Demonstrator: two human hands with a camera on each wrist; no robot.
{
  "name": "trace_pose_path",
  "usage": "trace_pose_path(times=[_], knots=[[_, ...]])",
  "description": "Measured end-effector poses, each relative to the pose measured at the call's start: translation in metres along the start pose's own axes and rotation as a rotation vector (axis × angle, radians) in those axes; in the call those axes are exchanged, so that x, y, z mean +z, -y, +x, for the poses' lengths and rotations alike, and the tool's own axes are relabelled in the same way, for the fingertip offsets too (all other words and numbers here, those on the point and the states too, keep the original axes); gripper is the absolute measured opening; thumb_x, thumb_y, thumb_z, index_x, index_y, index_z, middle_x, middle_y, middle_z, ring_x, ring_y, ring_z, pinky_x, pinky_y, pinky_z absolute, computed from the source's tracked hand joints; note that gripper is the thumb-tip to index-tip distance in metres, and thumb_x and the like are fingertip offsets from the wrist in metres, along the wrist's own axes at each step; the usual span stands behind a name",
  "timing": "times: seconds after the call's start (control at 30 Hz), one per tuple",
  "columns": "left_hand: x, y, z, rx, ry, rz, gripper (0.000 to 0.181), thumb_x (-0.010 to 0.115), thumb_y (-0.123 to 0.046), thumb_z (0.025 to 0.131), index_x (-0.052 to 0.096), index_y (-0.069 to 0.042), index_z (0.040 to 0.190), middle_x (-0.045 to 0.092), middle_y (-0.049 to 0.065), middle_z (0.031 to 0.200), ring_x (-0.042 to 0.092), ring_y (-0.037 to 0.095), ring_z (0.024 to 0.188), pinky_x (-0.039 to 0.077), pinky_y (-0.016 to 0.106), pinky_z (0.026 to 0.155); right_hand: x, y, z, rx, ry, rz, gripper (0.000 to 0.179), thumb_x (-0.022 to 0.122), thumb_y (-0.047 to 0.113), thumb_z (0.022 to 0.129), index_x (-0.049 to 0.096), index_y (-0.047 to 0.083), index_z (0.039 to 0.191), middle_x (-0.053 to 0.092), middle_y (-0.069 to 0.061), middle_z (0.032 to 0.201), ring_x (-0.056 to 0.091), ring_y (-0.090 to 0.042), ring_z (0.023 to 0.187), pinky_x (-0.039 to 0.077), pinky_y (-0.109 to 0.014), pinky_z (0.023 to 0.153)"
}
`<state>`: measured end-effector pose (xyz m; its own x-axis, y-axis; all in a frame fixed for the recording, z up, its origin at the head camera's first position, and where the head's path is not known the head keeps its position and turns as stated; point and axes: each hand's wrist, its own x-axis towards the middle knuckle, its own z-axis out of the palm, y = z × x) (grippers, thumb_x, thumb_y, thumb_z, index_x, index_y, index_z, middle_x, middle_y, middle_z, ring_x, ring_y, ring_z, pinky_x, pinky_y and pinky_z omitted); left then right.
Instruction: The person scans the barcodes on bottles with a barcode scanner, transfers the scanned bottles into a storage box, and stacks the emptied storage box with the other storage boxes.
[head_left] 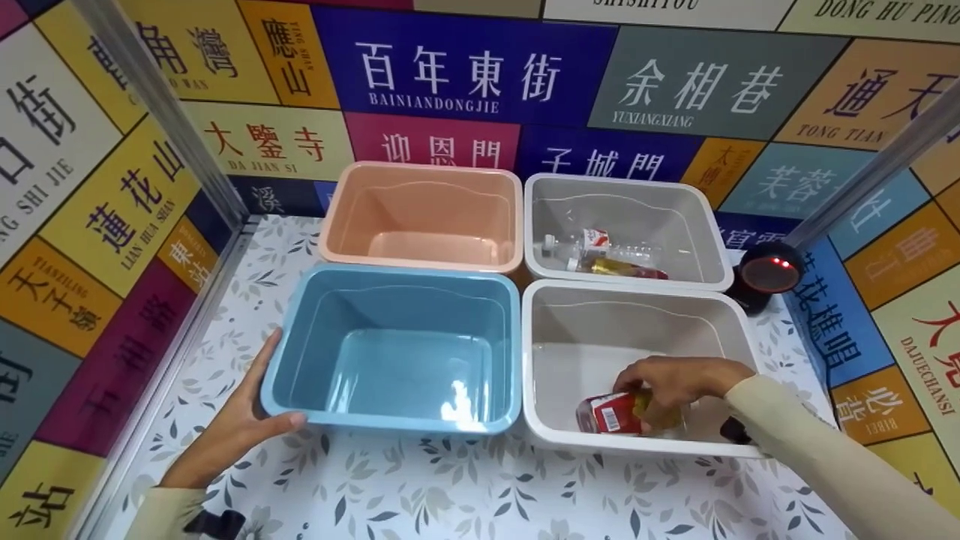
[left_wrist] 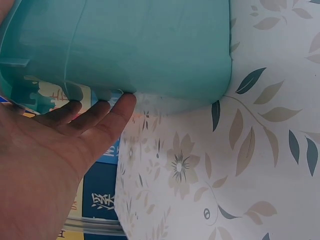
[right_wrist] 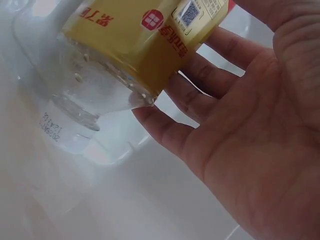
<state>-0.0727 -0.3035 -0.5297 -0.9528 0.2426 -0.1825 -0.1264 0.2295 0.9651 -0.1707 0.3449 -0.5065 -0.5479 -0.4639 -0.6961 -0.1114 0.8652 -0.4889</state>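
My right hand (head_left: 679,379) reaches down into the front right off-white bin (head_left: 570,439) and grips a clear plastic bottle (head_left: 613,415) with a red and gold label. In the right wrist view, the fingers (right_wrist: 200,82) lie along the gold side of the bottle, whose white cap (right_wrist: 70,132) points to the lower left. At the blue bin (head_left: 405,421), my left hand (head_left: 232,427) touches the left side with spread fingers, its thumb by the front rim. The left fingertips rest against the bin's outer wall (left_wrist: 150,55) in the left wrist view.
Behind stand a peach bin (head_left: 420,202) and a grey bin (head_left: 637,199). Inside the grey one lie a clear bottle (head_left: 634,250) and a gold-and-red labelled bottle (head_left: 626,268). A black round device (head_left: 769,274) with red lights sits right of the bins. Printed panels surround the leaf-patterned table (head_left: 420,495).
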Motion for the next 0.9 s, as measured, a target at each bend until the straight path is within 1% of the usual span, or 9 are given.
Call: trace_pose_path(times=[0.13,0.23,0.37,0.47,0.6,0.67,0.73,0.8,0.9], knots=[[0.0,-0.002,0.001,-0.004,0.001,-0.007,0.117,0.08,-0.016,0.098,-0.001,-0.058,0.172,-0.015,0.0,0.184,0.003,0.049,0.165,0.016,0.076,0.124,-0.004,0.003,-0.004,-0.045,-0.024,0.011,0.064,0.095,0.019,0.084,0.07,0.018,0.143,0.067,-0.002,0.14,0.059,-0.028,0.124,0.051,-0.061,0.113],[-0.001,-0.002,0.0,-0.004,0.001,-0.005,0.117,0.08,-0.016,0.099,-0.001,-0.058,0.172,-0.015,0.0,0.184,0.004,0.049,0.165,0.018,0.074,0.124,-0.009,0.008,-0.008,-0.07,-0.043,0.006,0.063,0.095,0.023,0.086,0.071,0.018,0.143,0.067,-0.001,0.138,0.058,-0.027,0.123,0.051,-0.057,0.112],[-0.001,-0.002,0.0,0.0,0.0,0.0,0.117,0.079,-0.016,0.099,-0.001,-0.058,0.172,-0.015,0.0,0.184,0.005,0.05,0.165,0.02,0.074,0.123,-0.016,0.015,-0.014,-0.14,-0.079,-0.034,0.062,0.094,0.03,0.087,0.071,0.011,0.141,0.071,-0.001,0.132,0.06,-0.023,0.117,0.053,-0.048,0.107],[-0.001,-0.002,0.0,0.0,0.0,0.002,0.117,0.079,-0.016,0.099,-0.001,-0.058,0.172,-0.015,0.0,0.184,0.004,0.05,0.165,0.019,0.075,0.124,-0.022,0.018,-0.018,-0.192,-0.114,-0.051,0.064,0.093,0.035,0.088,0.071,0.005,0.14,0.073,-0.002,0.127,0.063,-0.022,0.113,0.054,-0.042,0.104],[-0.001,-0.002,0.0,-0.007,-0.003,0.006,0.117,0.08,-0.016,0.099,-0.001,-0.058,0.172,-0.016,-0.001,0.184,0.003,0.049,0.165,0.017,0.076,0.124,-0.028,0.019,-0.023,-0.214,-0.155,-0.044,0.065,0.092,0.04,0.089,0.072,0.005,0.14,0.074,-0.002,0.126,0.065,-0.023,0.113,0.056,-0.044,0.103],[0.0,-0.002,-0.001,-0.01,-0.002,0.011,0.117,0.08,-0.017,0.099,-0.001,-0.058,0.172,-0.015,0.0,0.184,0.004,0.049,0.165,0.018,0.075,0.124,-0.03,0.019,-0.025,-0.215,-0.177,-0.038,0.064,0.092,0.042,0.09,0.072,0.006,0.14,0.075,-0.002,0.126,0.065,-0.024,0.114,0.055,-0.046,0.103],[0.0,-0.002,-0.001,-0.011,0.001,0.016,0.116,0.08,-0.017,0.1,-0.001,-0.058,0.172,-0.014,0.0,0.184,0.005,0.047,0.165,0.024,0.068,0.125,-0.031,0.019,-0.028,-0.202,-0.201,-0.026,0.065,0.091,0.043,0.091,0.072,0.006,0.14,0.074,-0.002,0.126,0.065,-0.023,0.113,0.055,-0.045,0.103],[-0.001,-0.002,-0.001,-0.006,0.006,0.018,0.116,0.079,-0.016,0.1,-0.001,-0.057,0.172,-0.013,0.0,0.184,0.007,0.045,0.164,0.034,0.051,0.125,-0.031,0.019,-0.028,-0.191,-0.226,-0.015,0.066,0.091,0.044,0.091,0.072,0.005,0.14,0.074,-0.003,0.126,0.064,-0.024,0.113,0.054,-0.045,0.103],[-0.001,-0.002,0.0,0.002,0.01,0.02,0.115,0.079,-0.016,0.101,-0.002,-0.056,0.173,-0.012,0.001,0.184,0.008,0.044,0.164,0.041,0.025,0.113,-0.031,0.019,-0.029,-0.167,-0.265,-0.005,0.07,0.089,0.047,0.092,0.07,0.005,0.144,0.073,-0.005,0.13,0.063,-0.025,0.115,0.053,-0.046,0.102]])
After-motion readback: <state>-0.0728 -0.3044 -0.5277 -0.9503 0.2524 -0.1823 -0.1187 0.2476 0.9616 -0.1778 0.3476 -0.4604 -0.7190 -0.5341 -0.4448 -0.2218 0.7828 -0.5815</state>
